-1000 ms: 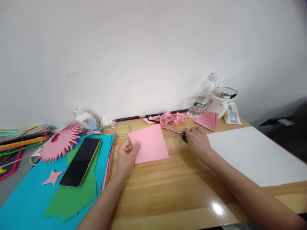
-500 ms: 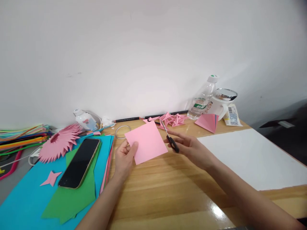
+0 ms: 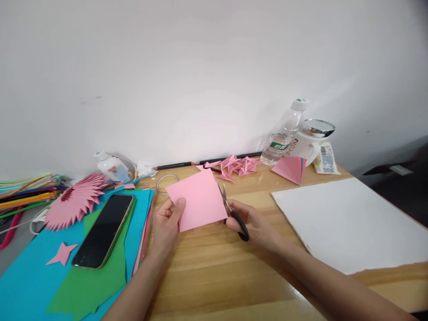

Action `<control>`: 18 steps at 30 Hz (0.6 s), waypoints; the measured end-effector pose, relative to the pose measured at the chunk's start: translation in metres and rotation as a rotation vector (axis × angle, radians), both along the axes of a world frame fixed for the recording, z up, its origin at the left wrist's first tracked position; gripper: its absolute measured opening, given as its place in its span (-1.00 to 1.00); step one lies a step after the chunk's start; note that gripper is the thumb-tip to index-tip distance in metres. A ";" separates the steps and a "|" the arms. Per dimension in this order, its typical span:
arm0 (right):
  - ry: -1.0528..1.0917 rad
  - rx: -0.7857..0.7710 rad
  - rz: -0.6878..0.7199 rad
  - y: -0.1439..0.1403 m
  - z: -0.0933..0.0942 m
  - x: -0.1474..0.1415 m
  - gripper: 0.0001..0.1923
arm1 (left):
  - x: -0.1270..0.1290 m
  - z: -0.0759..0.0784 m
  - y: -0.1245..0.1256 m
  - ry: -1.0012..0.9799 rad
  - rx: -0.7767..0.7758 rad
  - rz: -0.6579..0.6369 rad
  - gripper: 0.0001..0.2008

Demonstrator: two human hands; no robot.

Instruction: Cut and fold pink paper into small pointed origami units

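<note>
right hand (image 3: 254,223): wrapped around the black handles of the scissors (image 3: 230,214), fingers through the loops, so it's gripping those and nothing else

left hand (image 3: 167,220): pinching the near-left corner of the pink paper square (image 3: 195,200), thumb on top, other fingers tucked underneath

paper vs blades: the square is held up off the wooden table (image 3: 234,276), tilted like a diamond. The scissors sit right at its right edge, blades pointing away from me and slightly left, running roughly along that edge. Can't really tell if the blades are parted or closed, they look narrow

nearer hand: right one's basically touching the paper's right side, left one's holding the opposite corner

phone (image 3: 103,229): screen off, lying on green and blue paper sheets, left of the hands

water bottle (image 3: 282,136): far right by the wall, green label with white characters, too small to read

white mug (image 3: 306,145): beside the bottle, orange lettering, maybe "coco", not sure
</note>
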State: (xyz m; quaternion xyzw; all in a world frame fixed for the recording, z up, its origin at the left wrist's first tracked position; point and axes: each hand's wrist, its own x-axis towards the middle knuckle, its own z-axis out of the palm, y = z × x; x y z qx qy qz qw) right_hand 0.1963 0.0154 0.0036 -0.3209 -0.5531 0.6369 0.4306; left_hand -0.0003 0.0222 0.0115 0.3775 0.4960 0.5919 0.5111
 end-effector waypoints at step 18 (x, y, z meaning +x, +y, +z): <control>0.036 -0.003 -0.180 -0.001 -0.009 -0.004 -0.71 | 0.009 0.008 -0.012 0.158 -0.086 -0.149 -0.63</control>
